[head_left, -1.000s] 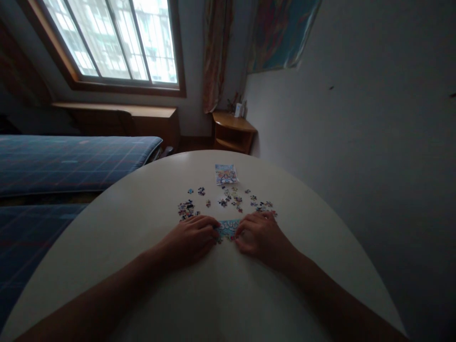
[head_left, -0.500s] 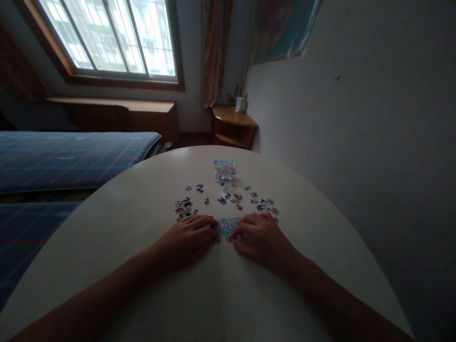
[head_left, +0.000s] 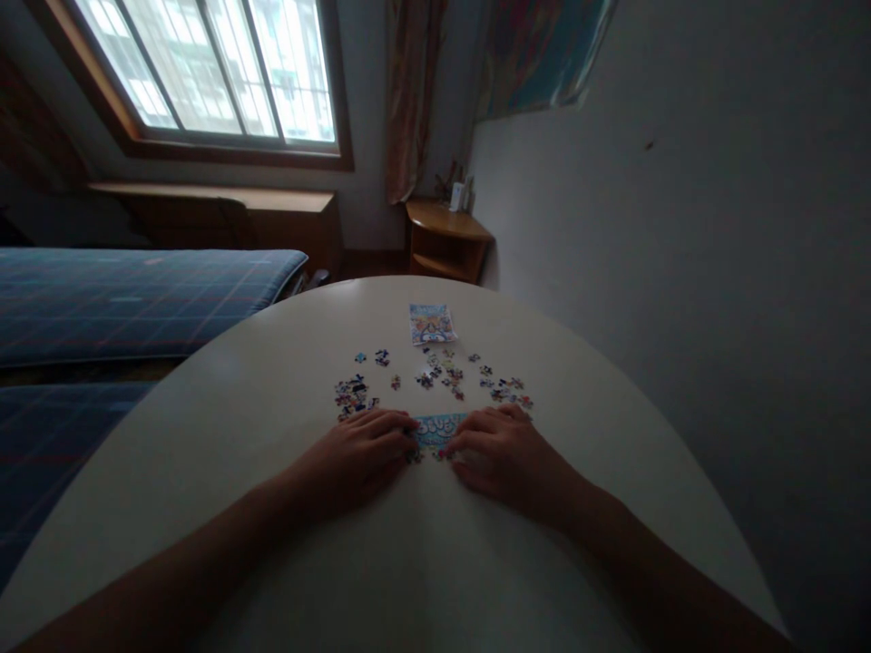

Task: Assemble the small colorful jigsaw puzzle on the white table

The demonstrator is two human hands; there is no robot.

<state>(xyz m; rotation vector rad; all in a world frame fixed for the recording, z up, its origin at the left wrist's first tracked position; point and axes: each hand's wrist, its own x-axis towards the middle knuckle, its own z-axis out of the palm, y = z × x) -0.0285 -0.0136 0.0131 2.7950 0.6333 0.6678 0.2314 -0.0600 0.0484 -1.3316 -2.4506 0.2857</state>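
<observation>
A partly joined jigsaw puzzle, light blue along its top, lies flat between my two hands. My left hand grips its left edge with bent fingers, covering that end. At the right edge, the curled fingers of my right hand rest on the puzzle near its lower right, over small coloured pieces. What lies under those fingertips is hidden. Beyond the hands, loose puzzle pieces are spread in a left cluster, a middle cluster and a right cluster. A small picture sheet lies behind them.
Everything lies on a round white table. A wall runs along the right. To the left is a bed with a blue plaid mattress. A corner shelf and a window are at the back.
My right hand has shifted slightly right, uncovering more of the puzzle's upper right and lower edge. My left hand stays at the left edge. The loose pieces look unmoved.
</observation>
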